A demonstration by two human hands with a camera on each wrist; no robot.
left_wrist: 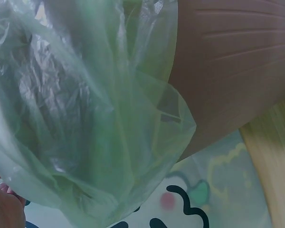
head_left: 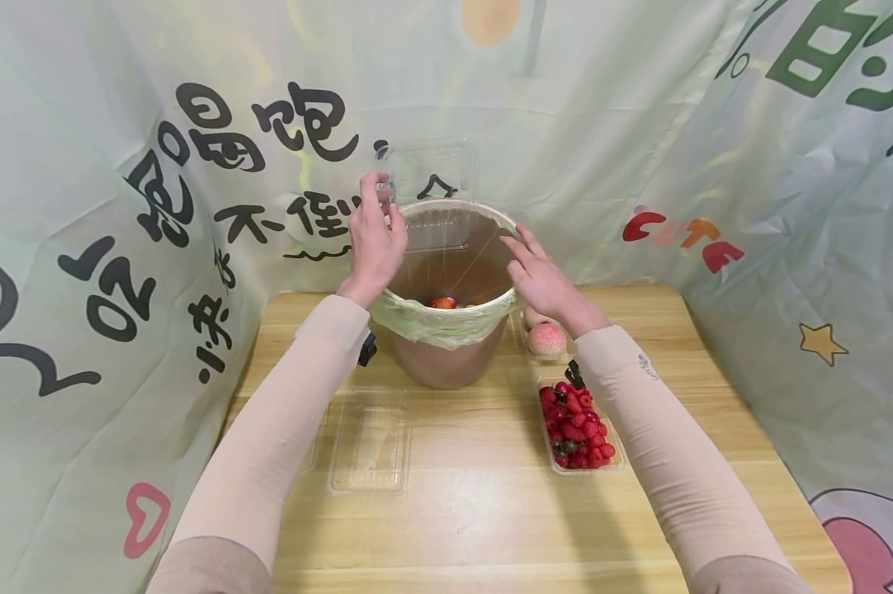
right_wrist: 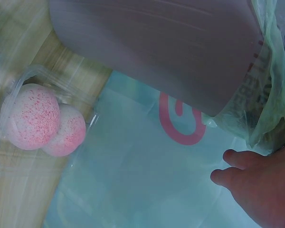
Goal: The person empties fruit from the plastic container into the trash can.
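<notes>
A clear plastic container (head_left: 435, 169) is held tilted over the far side of a brown bin (head_left: 446, 355). My left hand (head_left: 375, 235) grips its left edge, fingers curled. A pale green bag (head_left: 446, 323) lines the bin and folds over its rim; in the left wrist view, the bag (left_wrist: 99, 118) hides most of that hand. My right hand (head_left: 539, 276) lies at the bin's right rim with its fingers extended, close beside the bag (right_wrist: 270, 95) in the right wrist view. Inside the bin, a red-orange fruit (head_left: 442, 303) shows at the bottom.
Right of the bin, pink-speckled peaches (head_left: 546, 338) sit in a clear tray. Nearer stands a clear box of raspberries (head_left: 576, 429) with darker red fruit among them. Another clear plastic tray (head_left: 370, 445) lies on the wooden table (head_left: 461, 511). Printed cloth hangs around the table.
</notes>
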